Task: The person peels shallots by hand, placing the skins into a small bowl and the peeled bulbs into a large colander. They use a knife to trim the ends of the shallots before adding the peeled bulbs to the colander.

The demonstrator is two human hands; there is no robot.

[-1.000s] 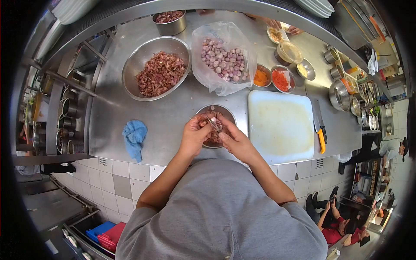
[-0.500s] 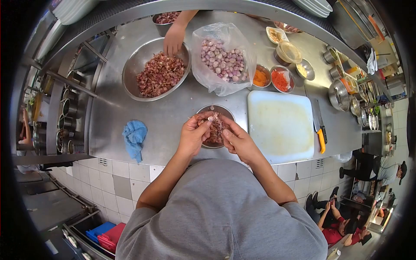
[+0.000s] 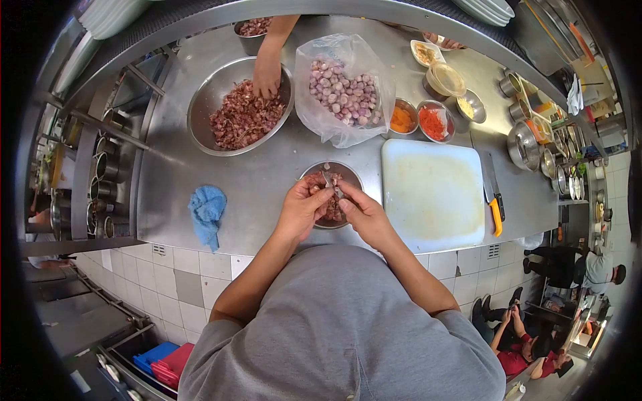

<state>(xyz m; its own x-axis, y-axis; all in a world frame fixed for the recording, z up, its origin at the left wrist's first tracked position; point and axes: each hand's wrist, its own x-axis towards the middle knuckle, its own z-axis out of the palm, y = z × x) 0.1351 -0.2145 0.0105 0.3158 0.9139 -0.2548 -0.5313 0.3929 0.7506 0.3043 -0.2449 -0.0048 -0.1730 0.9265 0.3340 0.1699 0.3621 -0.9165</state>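
- Head view: your left hand and right hand meet over the small steel bowl at the near edge of the steel counter, fingers curled together.
- Your left hand is closed on a shallot, pinched between thumb and fingertips just above the bowl of reddish peelings.
- Your right hand is closed around a small paring knife; only a sliver of blade shows between the fingers, touching the shallot.
- The shallot looks small, light and firm, with a dry papery skin that tears easily; once peeled it is probably slick, so hold it at its ends, not its rounded flanks.
- The knife is thin and stiff; keep your grip low on the handle, thumb clear of the edge.
- Far left, a co-worker's hand rests in a large steel bowl of peelings; beside it, a plastic bag holds peeled shallots.
- Right of your bowl lies a white cutting board, with an orange-handled knife along its right edge; a blue cloth lies to the left.
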